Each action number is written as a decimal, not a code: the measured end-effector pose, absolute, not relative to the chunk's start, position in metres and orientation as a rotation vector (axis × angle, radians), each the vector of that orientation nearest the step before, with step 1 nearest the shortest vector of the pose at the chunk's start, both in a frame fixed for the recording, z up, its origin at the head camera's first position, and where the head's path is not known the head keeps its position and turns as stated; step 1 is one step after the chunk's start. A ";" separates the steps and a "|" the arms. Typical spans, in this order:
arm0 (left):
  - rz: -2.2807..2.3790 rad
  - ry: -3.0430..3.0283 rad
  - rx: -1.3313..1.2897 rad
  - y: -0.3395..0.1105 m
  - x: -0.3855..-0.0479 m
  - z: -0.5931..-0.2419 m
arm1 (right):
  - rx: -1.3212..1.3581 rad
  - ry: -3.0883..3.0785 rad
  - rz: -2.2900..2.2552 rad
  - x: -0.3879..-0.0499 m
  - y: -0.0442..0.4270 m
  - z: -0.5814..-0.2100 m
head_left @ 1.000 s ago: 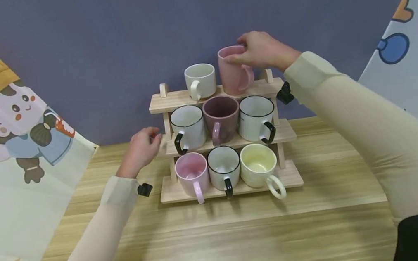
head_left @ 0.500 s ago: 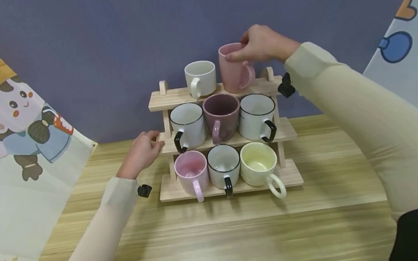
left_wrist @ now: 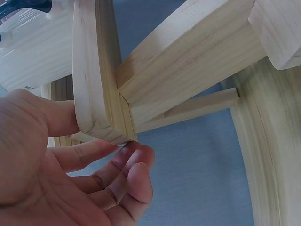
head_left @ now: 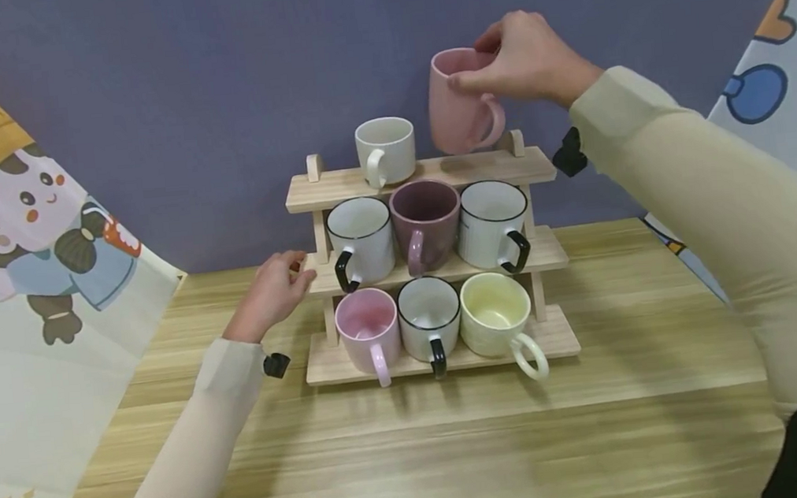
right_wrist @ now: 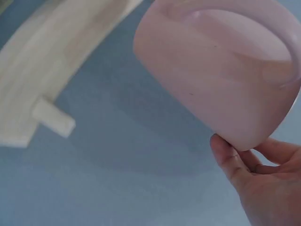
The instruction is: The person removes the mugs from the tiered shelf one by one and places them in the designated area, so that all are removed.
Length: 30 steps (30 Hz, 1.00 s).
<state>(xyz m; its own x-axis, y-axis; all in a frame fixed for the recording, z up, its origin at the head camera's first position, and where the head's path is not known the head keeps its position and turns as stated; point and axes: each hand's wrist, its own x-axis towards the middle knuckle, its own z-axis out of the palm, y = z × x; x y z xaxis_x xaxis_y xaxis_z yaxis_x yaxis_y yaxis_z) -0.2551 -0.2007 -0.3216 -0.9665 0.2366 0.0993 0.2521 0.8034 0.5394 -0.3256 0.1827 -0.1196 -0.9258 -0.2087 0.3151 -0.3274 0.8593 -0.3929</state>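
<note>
In the head view my right hand (head_left: 531, 59) pinches the rim of a tall pink mug (head_left: 454, 113), thumb outside and fingers partly hidden inside. The mug hangs slightly tilted above the top board of a three-tier wooden display rack (head_left: 498, 165), handle to the right. The right wrist view shows the pink mug (right_wrist: 211, 80) apart from the blurred rack (right_wrist: 51, 52). At the rack's left side, my left hand (head_left: 273, 292) holds the end of the middle board. Up close, its thumb and fingers lie on either side of the board end (left_wrist: 94, 75).
A white mug (head_left: 397, 146) stays on the top board. The middle board carries a purple mug (head_left: 435, 222) between two white mugs with black handles. Below stand a pink mug (head_left: 360, 339), a black-rimmed mug (head_left: 423, 334) and a yellow mug (head_left: 484, 336). A blue-grey wall (head_left: 215, 99) rises behind.
My right hand has lifted the tall pink mug off the top board, up and slightly right. My left hand has moved slightly right onto the middle board's end.
</note>
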 end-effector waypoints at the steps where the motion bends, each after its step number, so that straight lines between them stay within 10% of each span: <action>1: -0.896 -2.958 -0.404 -0.201 -0.255 -0.322 | 0.413 -2.750 0.647 -0.322 0.187 -0.117; 30: -0.913 -2.945 -0.397 -0.216 -0.253 -0.321 | 0.123 -2.836 0.584 -0.310 0.340 -0.181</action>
<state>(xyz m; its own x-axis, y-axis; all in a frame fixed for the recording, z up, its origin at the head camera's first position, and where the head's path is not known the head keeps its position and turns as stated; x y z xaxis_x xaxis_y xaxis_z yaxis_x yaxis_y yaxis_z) -0.2530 -0.2155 -0.3208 -0.9668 0.2323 0.1066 0.2519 0.7950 0.5519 -0.3099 0.3400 -0.1807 -0.9671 -0.0335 0.2524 -0.1304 0.9165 -0.3782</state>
